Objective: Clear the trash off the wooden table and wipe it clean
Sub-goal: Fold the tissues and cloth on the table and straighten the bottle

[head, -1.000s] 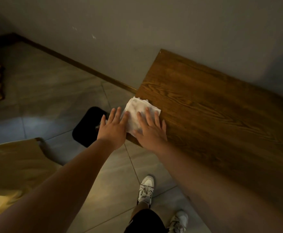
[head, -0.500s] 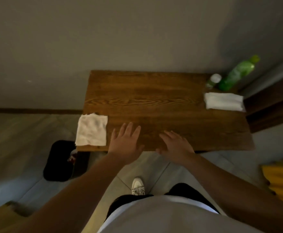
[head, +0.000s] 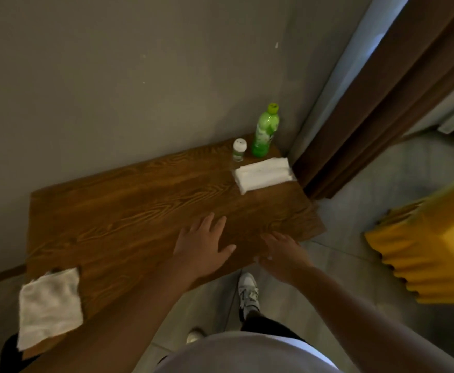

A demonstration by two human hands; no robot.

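Note:
The wooden table [head: 129, 211] stands against a grey wall. A white cloth [head: 49, 306] lies flat on its near left corner, with nobody touching it. My left hand [head: 201, 244] hovers palm down over the table's front middle, fingers spread, holding nothing. My right hand [head: 283, 251] is at the table's front edge to the right, fingers loosely apart and empty. At the far right end lie a folded white tissue pack [head: 263, 174], a small white-capped bottle [head: 239, 149] and a green bottle [head: 265, 131].
A black bin [head: 10, 354] sits on the floor below the table's left end. A brown door frame [head: 382, 103] rises right of the table. Yellow pleated fabric [head: 430, 251] is at the right edge. My shoes [head: 248, 294] stand on grey tiles.
Both hands let go of the white cloth, which stays at the left corner, and moved right along the table front. The view swung right, bringing the bottles and tissue pack into sight.

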